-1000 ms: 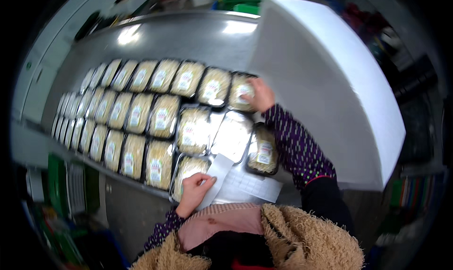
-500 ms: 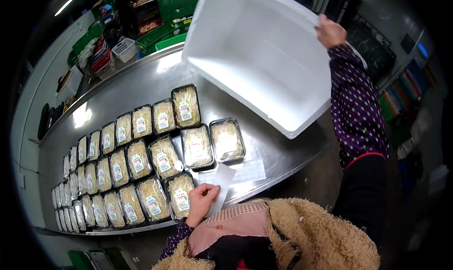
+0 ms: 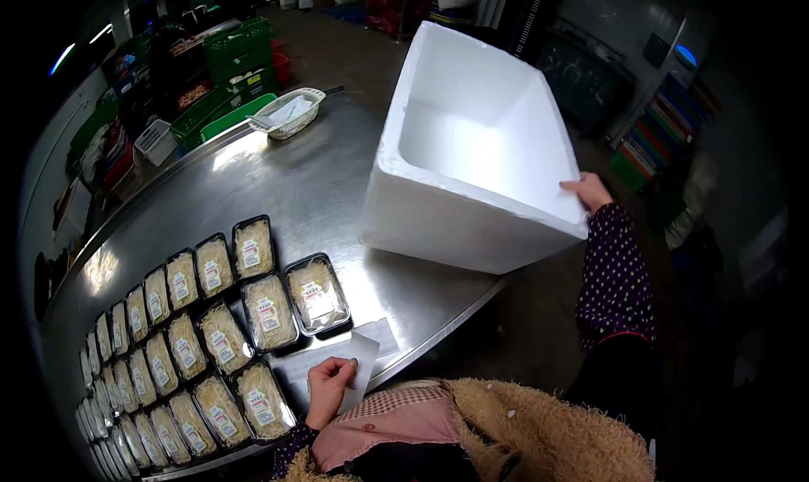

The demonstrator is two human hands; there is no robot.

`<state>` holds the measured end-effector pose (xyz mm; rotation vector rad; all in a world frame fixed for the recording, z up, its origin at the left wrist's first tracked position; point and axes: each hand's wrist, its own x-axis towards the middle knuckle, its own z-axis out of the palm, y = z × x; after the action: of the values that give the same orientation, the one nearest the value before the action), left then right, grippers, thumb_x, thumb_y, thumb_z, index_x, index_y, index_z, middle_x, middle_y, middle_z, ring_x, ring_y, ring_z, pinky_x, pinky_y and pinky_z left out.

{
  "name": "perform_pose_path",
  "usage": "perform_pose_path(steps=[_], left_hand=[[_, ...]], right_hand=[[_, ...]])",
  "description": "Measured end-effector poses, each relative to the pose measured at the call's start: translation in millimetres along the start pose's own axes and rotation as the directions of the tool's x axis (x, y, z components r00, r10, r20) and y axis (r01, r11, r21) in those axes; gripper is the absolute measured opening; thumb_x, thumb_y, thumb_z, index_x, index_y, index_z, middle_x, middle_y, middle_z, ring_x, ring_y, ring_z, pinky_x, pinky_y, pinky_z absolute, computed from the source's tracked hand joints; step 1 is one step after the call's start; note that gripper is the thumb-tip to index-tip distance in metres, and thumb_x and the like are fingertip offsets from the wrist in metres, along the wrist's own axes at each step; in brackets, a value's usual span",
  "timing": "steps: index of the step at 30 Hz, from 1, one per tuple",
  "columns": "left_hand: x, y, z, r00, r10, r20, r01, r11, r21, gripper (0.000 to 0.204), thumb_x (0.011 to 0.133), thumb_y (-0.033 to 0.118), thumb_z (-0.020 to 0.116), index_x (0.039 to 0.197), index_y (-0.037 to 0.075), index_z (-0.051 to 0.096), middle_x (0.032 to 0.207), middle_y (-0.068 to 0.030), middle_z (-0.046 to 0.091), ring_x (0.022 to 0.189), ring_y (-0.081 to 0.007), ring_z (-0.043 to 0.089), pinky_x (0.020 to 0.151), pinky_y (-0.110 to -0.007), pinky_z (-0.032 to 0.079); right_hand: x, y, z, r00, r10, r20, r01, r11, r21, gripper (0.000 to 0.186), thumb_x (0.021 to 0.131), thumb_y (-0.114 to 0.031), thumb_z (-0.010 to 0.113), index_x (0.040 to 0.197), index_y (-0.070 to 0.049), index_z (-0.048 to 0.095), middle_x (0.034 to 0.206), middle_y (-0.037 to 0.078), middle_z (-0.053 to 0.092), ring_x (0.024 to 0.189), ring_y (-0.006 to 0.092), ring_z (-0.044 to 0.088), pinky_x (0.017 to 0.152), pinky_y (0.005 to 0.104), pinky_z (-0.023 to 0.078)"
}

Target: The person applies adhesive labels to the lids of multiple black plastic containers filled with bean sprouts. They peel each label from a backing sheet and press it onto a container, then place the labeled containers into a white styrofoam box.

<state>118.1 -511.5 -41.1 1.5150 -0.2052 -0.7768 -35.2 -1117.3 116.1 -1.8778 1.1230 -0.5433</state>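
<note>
My right hand (image 3: 588, 193) grips the rim of a large white foam box (image 3: 447, 221) at the right end of the steel table. The box's opening faces up and the inside I can see is bare white; I cannot tell whether its base rests fully on the table. Down by the front edge, my left hand (image 3: 329, 388) pinches a white paper sheet (image 3: 361, 371) between thumb and fingers. Just left and beyond it lie rows of black trays of pale, thin strands, each with a label; the nearest tray (image 3: 263, 402) is beside my left hand. Another tray (image 3: 318, 295) lies at the right end of the rows.
A pale plastic basket (image 3: 291, 115) with papers in it stands on the table's (image 3: 329, 174) far edge. Green crates (image 3: 240, 56) are stacked beyond the table. At right, colourful stacked items (image 3: 653, 132) stand near the wall.
The foam box has swung from tipped toward me to more upright, lower at the table's right end. My view has shifted, bringing the basket into sight. The left hand still holds the sheet.
</note>
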Motion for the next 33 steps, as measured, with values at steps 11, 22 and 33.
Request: perform_pose_path(steps=[11,22,33], left_hand=[[13.3,-1.5,55.5,0.987,-0.031,0.159,0.021,0.998,0.066,0.017,0.089,0.016,0.07,0.086,-0.001,0.07,0.071,0.0018,0.064,0.062,-0.0039,0.053,0.055,-0.021,0.042],[1.6,-33.9,68.3,0.996,-0.059,0.067,0.058,0.998,0.013,0.017,0.088,0.016,0.07,0.093,-0.001,0.07,0.077,-0.0003,0.067,0.067,-0.0041,0.056,0.059,-0.021,0.045],[19.6,-7.8,153.1,0.943,0.044,-0.331,-0.113,0.975,-0.192,0.013,0.087,0.009,0.069,0.096,0.001,0.07,0.088,-0.0015,0.068,0.075,-0.0071,0.059,0.067,-0.022,0.049]], right_hand=[[-102.3,63.6,12.7,0.986,0.086,-0.141,-0.033,0.938,0.345,0.039,0.078,-0.02,0.066,0.102,0.011,0.064,0.088,0.01,0.067,0.076,0.0182,0.063,0.07,0.0311,0.047],[-107.3,182.3,-67.0,0.8,0.419,-0.43,-0.029,0.742,0.67,0.035,0.082,-0.021,0.063,0.106,0.004,0.062,0.1,0.013,0.066,0.083,0.0284,0.066,0.071,0.0421,0.056],[-6.1,251.2,50.3,0.842,0.536,0.057,-0.461,0.662,0.59,0.061,0.091,-0.056,0.057,0.114,0.001,0.052,0.09,0.017,0.064,0.071,0.027,0.066,0.061,0.0339,0.058]])
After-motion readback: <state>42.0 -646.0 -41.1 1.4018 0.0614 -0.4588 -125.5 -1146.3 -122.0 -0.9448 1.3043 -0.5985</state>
